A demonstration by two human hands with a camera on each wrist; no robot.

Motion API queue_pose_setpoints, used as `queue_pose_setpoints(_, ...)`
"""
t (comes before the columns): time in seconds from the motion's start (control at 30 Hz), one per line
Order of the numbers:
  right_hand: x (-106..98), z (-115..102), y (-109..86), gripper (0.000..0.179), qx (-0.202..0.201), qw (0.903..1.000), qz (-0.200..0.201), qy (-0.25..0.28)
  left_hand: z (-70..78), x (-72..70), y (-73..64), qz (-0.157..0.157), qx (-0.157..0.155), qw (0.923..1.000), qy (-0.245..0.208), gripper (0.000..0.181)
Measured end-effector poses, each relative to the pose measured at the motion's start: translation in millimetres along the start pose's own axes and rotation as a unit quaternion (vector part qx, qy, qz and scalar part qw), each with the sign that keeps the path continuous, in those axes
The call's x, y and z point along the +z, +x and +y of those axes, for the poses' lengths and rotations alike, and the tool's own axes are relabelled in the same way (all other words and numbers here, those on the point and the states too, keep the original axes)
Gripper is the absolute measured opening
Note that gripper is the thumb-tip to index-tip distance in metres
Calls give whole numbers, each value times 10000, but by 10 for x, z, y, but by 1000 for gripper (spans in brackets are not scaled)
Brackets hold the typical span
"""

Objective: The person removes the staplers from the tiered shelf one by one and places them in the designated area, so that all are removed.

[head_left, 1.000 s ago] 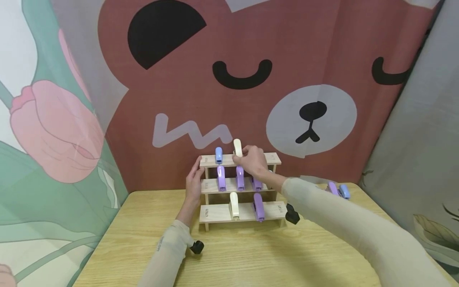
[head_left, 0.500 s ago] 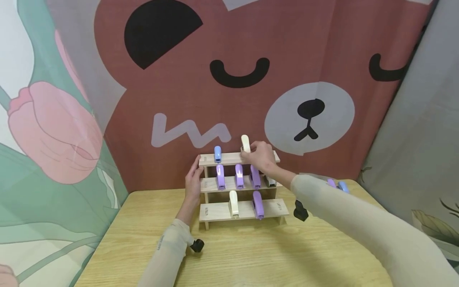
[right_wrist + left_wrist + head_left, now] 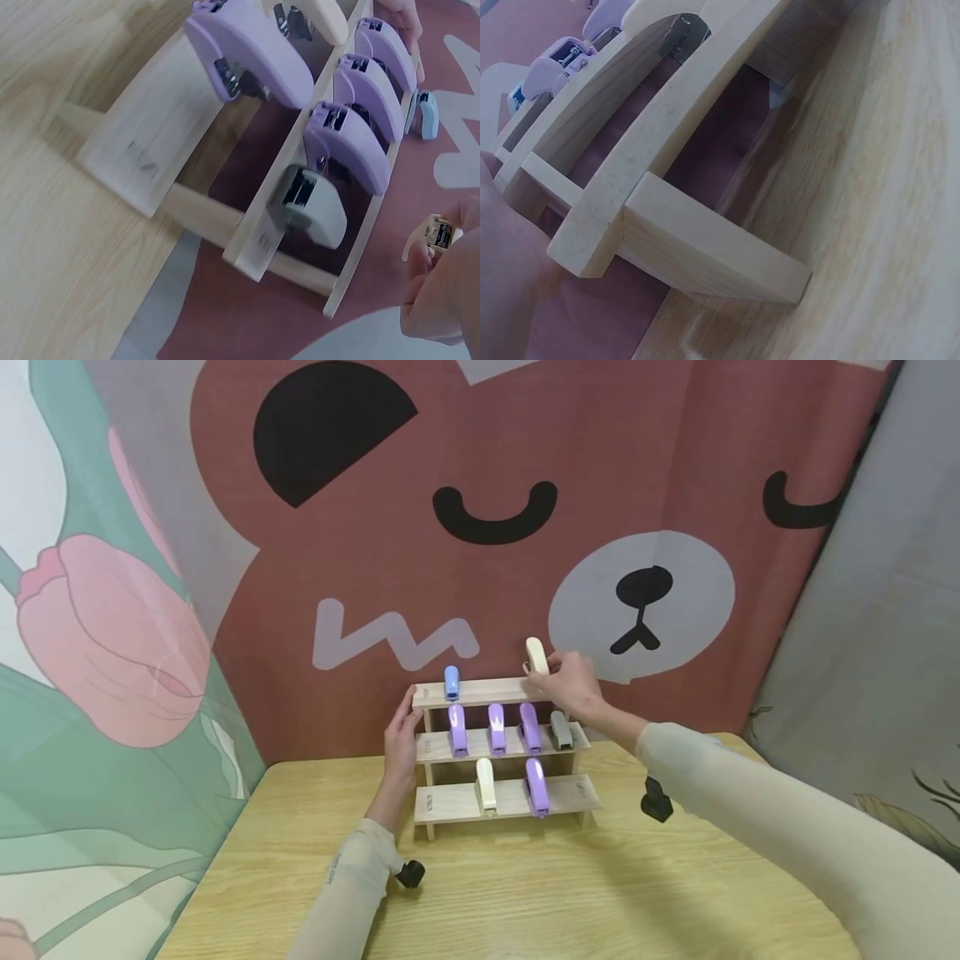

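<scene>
The right hand (image 3: 576, 683) pinches the cream stapler (image 3: 536, 656) just to its left, long axis roughly near-to-far, toward the right end of the far shelf (image 3: 489, 692), whose left end the left hand (image 3: 400, 747) touches with extended fingers.

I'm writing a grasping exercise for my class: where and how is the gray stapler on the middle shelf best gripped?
Probably pinch the gray stapler across the long sides of its narrow body, coming from the front right. It stands at the right end of the middle shelf, with a purple stapler close on its left, so the right side offers more room.
</scene>
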State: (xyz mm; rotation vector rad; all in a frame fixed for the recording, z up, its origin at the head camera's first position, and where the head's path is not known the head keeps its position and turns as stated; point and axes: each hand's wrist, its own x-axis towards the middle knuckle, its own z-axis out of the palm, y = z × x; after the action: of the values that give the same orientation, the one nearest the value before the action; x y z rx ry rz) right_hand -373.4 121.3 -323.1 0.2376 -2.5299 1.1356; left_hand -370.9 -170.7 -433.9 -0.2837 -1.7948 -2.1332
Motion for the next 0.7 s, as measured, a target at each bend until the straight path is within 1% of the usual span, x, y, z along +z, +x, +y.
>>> queue_pose_setpoints(0.1, -59, 37, -13, 25, 24, 10000, -25, 15, 6, -12, -6, 13, -18, 10000, -40, 49)
queue_pose_setpoints(0.23, -143, 103, -30, 22, -93, 9999, 31, -41, 4, -23, -6, 56, -31, 10000, -51, 49)
queue_pose_setpoints(0.43, -291, 215, -67, 21, -219, 9994, 198, -159, -2, -13, 1, 37, -45, 9999, -111, 49)
queue_pose_setpoints(0.7, -484, 357, -125, 20, -220, 9985, 391, -311, -2, -12, 11, -35, 26, 10000, -47, 50)
